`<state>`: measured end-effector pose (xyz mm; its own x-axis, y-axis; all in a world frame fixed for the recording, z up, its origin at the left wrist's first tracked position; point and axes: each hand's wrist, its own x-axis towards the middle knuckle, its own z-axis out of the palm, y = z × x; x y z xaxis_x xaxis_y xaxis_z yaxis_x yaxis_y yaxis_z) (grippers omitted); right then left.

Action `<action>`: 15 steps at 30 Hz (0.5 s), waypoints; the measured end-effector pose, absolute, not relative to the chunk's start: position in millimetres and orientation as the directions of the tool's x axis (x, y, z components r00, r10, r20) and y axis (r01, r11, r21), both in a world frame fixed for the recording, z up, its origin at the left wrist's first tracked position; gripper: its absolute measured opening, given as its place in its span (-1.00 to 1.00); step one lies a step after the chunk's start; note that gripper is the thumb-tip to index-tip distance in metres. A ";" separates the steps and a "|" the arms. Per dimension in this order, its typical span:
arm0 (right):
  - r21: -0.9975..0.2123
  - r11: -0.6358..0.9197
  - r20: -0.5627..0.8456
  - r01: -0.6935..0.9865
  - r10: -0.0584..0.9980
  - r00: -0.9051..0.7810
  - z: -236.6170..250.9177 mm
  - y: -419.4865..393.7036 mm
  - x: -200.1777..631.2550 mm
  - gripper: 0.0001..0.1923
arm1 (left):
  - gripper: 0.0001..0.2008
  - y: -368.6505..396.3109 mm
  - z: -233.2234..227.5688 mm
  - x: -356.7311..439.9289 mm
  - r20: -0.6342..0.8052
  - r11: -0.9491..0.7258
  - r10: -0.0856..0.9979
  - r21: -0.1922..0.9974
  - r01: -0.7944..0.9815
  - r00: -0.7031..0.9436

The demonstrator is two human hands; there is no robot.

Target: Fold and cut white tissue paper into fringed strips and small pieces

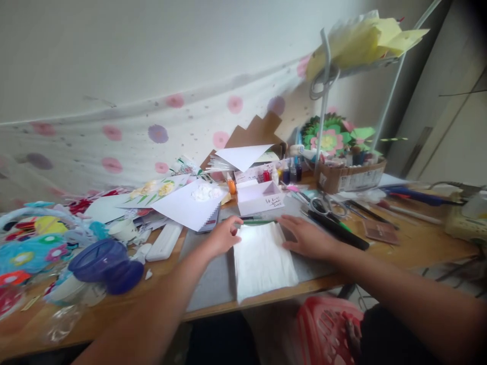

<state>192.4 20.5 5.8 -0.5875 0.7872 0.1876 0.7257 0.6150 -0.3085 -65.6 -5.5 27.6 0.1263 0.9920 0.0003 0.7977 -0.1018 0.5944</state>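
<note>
Left hand (222,237) and right hand (306,238), both open, flat at ten and two o'clock on white folded paper sheet (262,261). Best pressed evenly, edges aligned on grey cutting mat (213,279).

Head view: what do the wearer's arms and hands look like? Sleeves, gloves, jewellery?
Both forearms are bare as far as the frame shows, with no sleeve edge visible. The left hand and right hand wear no gloves. No ring, watch or bracelet can be made out, though the picture is soft. Dark clothing shows at the lower right, near the right upper arm.
</note>
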 end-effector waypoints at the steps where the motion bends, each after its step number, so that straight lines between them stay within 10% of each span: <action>1: -0.313 0.620 0.179 0.719 0.783 -0.596 6.1 17.3 192.0 -0.32 | -0.62 -5.9 29.1 -74.2 -0.023 -0.098 0.990 0.596 0.797 0.139; 15: -0.490 0.602 0.355 0.631 0.799 -0.486 22.8 19.9 171.0 -0.71 | -0.95 19.7 32.7 -77.6 0.153 -0.341 0.939 0.551 0.762 0.309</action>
